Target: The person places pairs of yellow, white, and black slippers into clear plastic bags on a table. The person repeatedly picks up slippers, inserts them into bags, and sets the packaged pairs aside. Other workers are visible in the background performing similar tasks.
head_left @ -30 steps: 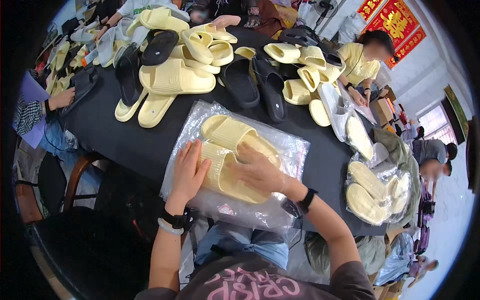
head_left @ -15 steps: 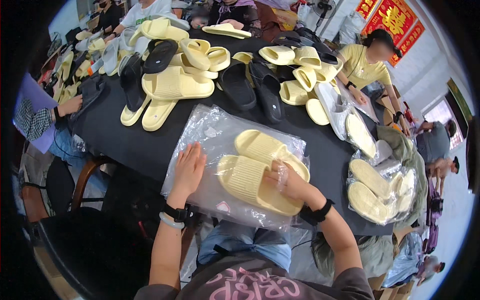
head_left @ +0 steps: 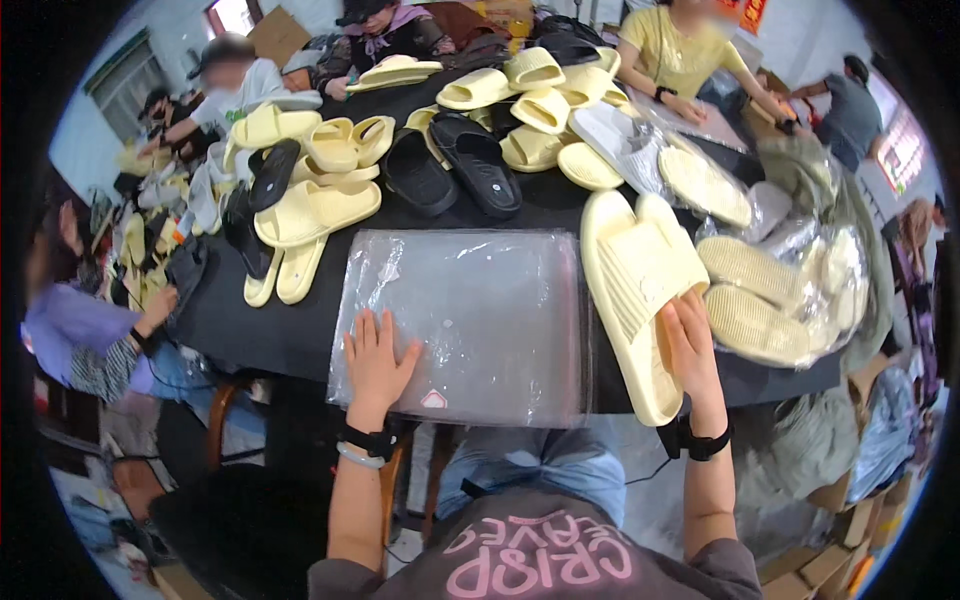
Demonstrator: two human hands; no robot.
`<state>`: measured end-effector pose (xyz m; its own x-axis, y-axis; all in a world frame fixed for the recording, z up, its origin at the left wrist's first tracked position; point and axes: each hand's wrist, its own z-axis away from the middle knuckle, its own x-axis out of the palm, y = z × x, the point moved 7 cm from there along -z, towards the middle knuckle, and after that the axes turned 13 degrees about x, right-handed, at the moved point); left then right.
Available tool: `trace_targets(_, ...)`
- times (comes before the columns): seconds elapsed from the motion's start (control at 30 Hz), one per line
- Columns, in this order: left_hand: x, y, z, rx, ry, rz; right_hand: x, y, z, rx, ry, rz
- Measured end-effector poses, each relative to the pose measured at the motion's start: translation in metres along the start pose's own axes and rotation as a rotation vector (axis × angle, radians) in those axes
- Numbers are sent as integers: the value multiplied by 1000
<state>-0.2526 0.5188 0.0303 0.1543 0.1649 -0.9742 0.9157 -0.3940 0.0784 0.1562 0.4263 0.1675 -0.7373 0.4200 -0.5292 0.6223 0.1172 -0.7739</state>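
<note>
A pale yellow pair of slippers (head_left: 630,285) is tilted up at the right of the flat clear plastic bags (head_left: 480,310). My right hand (head_left: 692,350) grips the pair from its right side, fingers pressed against the near slipper; part of the other slipper is hidden behind it. Flat on the left side of the bags lies my left hand (head_left: 378,368), fingers spread and holding nothing. The bags lie in a neat stack near the table's front edge.
Bagged yellow slippers (head_left: 755,310) lie at the right. Loose yellow slippers (head_left: 315,212) and black slippers (head_left: 475,165) are piled across the far side of the black table (head_left: 290,340). Several people sit around it, one in a yellow shirt (head_left: 680,50) at the far right.
My right hand has moved the yellow pair rightward off the bags and tilted it up. My left hand stays on the bags, its fingers spread wider. The view has shifted.
</note>
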Motion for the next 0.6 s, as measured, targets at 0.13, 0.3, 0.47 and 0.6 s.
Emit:
trace_targets(0.13,10,4,-8,45,28,-74,56,-75,20,-214,-82,-191)
trace_targets(0.3,23,-17,-5,118,-6,63,174,-105,34,-239,-184,126)
trace_targets(0.47,19,-1,-12,10,-72,-3,211,-35,22,-55,-153,383)
trace_targets(0.6,3,-4,-7,7,-47,37,154,-33,35,-135,-205,144)
